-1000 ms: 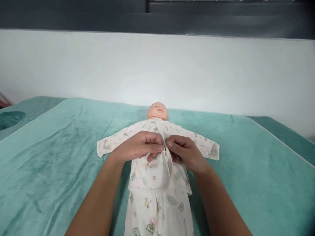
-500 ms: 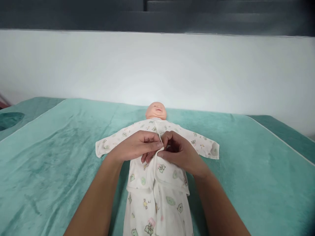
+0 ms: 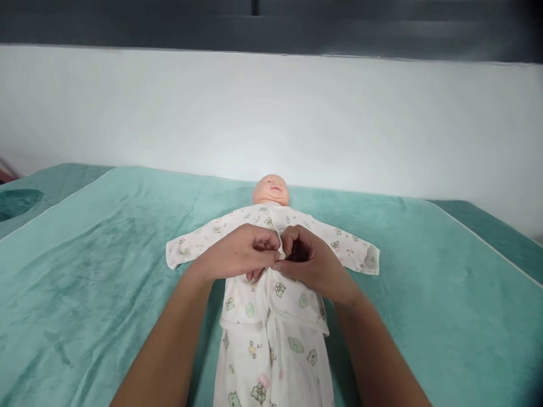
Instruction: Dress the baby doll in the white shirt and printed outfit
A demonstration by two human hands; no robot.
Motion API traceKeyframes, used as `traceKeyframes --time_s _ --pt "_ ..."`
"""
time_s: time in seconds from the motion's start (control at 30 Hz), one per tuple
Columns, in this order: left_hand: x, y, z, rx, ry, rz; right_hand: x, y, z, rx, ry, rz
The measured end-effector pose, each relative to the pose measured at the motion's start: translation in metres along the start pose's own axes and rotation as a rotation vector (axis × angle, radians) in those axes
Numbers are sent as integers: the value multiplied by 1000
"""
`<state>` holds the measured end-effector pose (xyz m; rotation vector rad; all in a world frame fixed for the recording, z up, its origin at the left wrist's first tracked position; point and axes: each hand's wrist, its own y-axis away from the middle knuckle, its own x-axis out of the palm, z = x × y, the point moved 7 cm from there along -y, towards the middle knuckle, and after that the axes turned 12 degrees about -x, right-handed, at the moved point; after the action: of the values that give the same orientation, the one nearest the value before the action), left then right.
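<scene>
A baby doll (image 3: 271, 190) lies on its back with its head away from me, dressed in a white printed baby shirt (image 3: 244, 308) and matching pants (image 3: 292, 367). The shirt's sleeves spread out to both sides. Over the chest, my left hand (image 3: 250, 251) pinches the shirt's front edge from the left. My right hand (image 3: 307, 260) pinches the same front opening from the right, its thumb and fingertips meeting those of the left. Between the fingertips shows a small pale button (image 3: 281, 256). Below the hands the front edges overlap.
A green plush blanket (image 3: 106, 282) covers the surface under the doll, wrinkled at the left. Behind it stands a white wall (image 3: 271, 113) with a dark band (image 3: 127, 25) above. A darker green round patch (image 3: 19, 202) is at the far left.
Both hands stay at the shirt's front, with small finger movements. The button now shows between the fingertips. The whole view has shifted slightly.
</scene>
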<state>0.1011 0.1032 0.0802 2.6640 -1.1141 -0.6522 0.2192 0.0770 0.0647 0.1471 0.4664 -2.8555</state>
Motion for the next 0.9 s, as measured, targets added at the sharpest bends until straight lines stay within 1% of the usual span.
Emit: traceKeyframes --time_s 0.17,0.4,0.53,0.67,0.9 --pt "-1 -1 0 17 61 -47 -3 -1 -2 -14 -33 -21" --pt "-4 -5 3 70 166 -28 -1 0 -4 -3 -196 3" --pt "-5 -7 4 98 199 -6 -4 0 -6 -5 -222 -24" --pt "-5 -7 3 134 237 25 -4 -1 -4 -43 -253 -7" --pt "-6 -6 3 152 263 59 -6 -3 -6 -30 -215 -14"
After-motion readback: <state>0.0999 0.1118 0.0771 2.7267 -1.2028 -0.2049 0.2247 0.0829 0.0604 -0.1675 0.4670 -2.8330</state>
